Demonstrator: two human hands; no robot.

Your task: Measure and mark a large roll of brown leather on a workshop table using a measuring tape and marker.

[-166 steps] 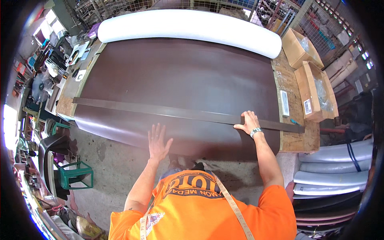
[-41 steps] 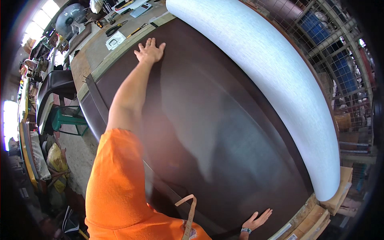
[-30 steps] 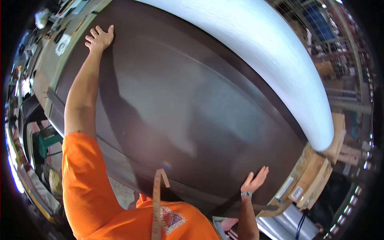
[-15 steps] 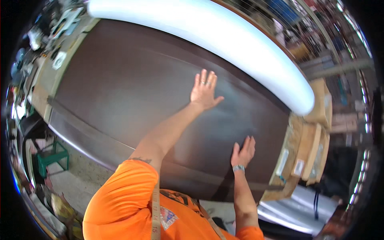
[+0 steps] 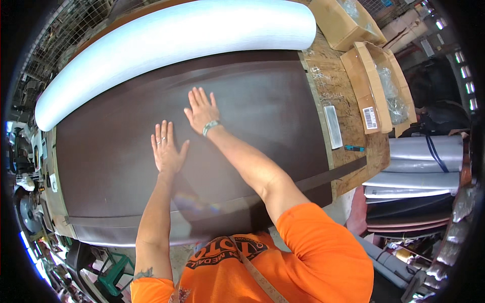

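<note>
- Dark brown sheet (image 5: 212, 174) with a soft sheen, in the head view, spreads over the wooden table (image 5: 328, 58).
- Left hand (image 5: 169, 154), ringed, lies palm down on the sheet left of its middle, fingers straight and parted, gripping nothing.
- Right hand (image 5: 202, 108), a band at its wrist, lies flat too, farther across the sheet, fingers extended, gripping nothing.
- White roll (image 5: 187, 40) lines the sheet's far edge.
- Long straightedge (image 5: 333, 173) crosses the sheet's near part, its right end overhanging the sheet.
- Small teal tool (image 5: 354, 148) and cardboard box (image 5: 359, 81) sit right of the sheet.
</note>
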